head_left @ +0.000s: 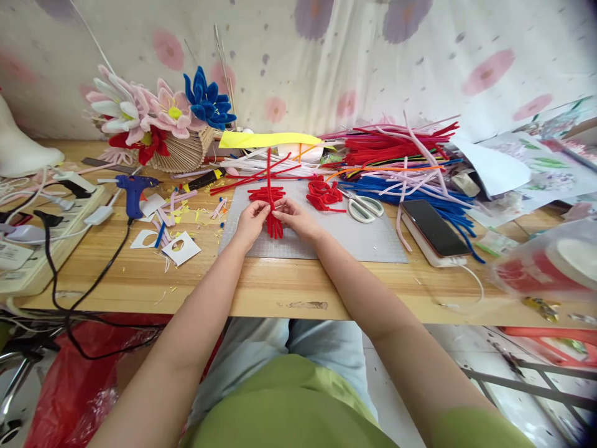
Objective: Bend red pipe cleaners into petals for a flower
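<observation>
**Pinched From Both Sides!**

We've got the long, pale wooden counter (200, 295) stretching right across, and there on it, front and centre, the flat grey rectangular cutting mat (364, 244). Behind it, to the right, we spot the thick heap of long fuzzy red stems (387, 148), with a spread of fuzzy blue stems (410, 202) nearer us. Far left, look, a cluster of fuzzy-petalled pink, white, red and blue flowers (172, 115), and in front of it the blue plastic glue gun (135, 190) with its black cord.

Now our hands, over the mat! Our left hand (254, 219) has its fingers clamped on a slim bundle of fuzzy red stems (275, 229); our right hand (295, 219) pinches it from the other side. One strand runs long beyond the fingertips, rounded ends pointing our way. To the right sit the white-handled metal scissors (364, 208), just beside a tangle of red fuzzy loops (324, 194). Smallest of all, yellow scraps (200, 216) litter the left side!
</observation>
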Action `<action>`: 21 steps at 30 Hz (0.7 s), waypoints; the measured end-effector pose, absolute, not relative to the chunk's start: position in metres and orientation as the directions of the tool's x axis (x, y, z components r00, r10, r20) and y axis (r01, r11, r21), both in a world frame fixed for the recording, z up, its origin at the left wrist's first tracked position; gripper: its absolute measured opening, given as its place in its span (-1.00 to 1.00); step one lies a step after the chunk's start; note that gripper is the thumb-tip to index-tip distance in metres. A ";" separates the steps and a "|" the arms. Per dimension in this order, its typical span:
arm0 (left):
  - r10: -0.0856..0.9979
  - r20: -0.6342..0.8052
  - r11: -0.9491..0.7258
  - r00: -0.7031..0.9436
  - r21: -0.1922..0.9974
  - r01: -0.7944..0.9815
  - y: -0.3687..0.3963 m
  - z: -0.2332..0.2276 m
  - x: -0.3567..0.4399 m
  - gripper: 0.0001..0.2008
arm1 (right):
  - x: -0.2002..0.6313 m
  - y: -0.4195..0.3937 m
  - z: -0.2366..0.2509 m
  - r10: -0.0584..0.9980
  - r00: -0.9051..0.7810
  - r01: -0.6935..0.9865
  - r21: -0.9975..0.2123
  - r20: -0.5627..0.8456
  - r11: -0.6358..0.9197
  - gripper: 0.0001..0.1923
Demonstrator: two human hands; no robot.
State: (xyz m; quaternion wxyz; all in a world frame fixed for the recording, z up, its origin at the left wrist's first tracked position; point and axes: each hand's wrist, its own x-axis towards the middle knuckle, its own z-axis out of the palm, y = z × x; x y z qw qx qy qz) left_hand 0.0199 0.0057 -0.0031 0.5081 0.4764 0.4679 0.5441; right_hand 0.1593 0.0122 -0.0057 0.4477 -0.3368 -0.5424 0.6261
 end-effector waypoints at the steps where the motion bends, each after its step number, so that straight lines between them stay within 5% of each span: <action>1: 0.998 0.056 -0.058 -0.020 0.994 -0.089 0.005 -0.004 0.019 -0.90 | 0.160 0.011 -0.006 0.914 -0.403 -0.187 -0.982 0.047 -0.032 -0.54; 11: 0.985 -0.051 0.060 0.164 0.997 -0.052 -0.003 -0.002 0.011 -0.78 | 0.166 0.009 -0.004 0.928 -0.372 -0.060 -0.998 0.009 -0.015 -0.57; 16: 0.989 -0.071 0.072 0.128 0.997 -0.003 -0.003 -0.001 0.012 -0.80 | 0.168 0.007 0.000 0.954 -0.297 0.021 -0.998 0.047 0.056 -0.61; 21: 0.982 -0.106 0.124 0.158 0.986 -0.114 -0.003 0.000 0.011 -0.77 | 0.170 0.006 0.001 0.937 -0.345 0.007 -0.998 0.059 0.066 -0.63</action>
